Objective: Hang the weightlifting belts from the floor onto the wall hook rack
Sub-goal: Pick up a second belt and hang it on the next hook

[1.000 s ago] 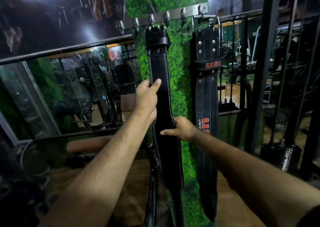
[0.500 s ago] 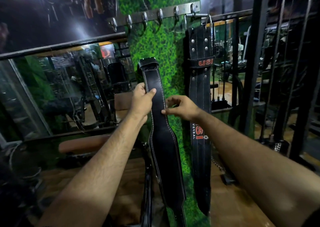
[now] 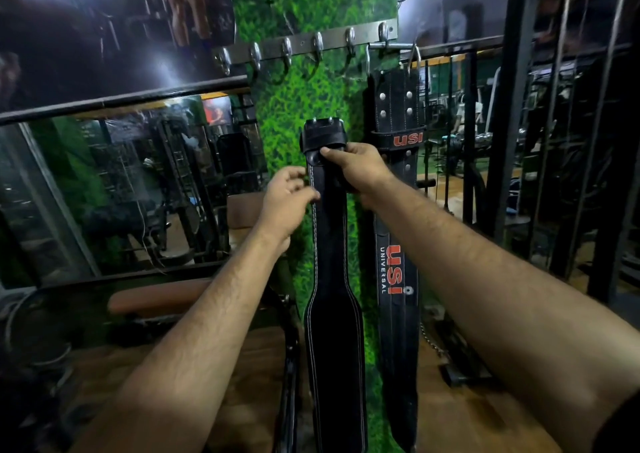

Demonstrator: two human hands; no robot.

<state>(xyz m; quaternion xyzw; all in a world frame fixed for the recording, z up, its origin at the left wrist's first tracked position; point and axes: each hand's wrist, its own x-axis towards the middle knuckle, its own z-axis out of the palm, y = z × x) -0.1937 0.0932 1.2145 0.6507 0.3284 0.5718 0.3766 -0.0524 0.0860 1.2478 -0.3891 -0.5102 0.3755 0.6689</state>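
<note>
Off its hook since a second ago, the black belt (image 3: 330, 245) is gripped by both hands (image 3: 289, 198) (image 3: 353, 167); lift the buckle toward the rack (image 3: 311, 46) at 12 o'clock.

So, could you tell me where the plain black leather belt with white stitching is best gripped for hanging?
Grip the plain black stitched belt at its narrow neck just below the buckle end, from the front, as the right hand does; the wide, heavy part hangs straight below.
</note>
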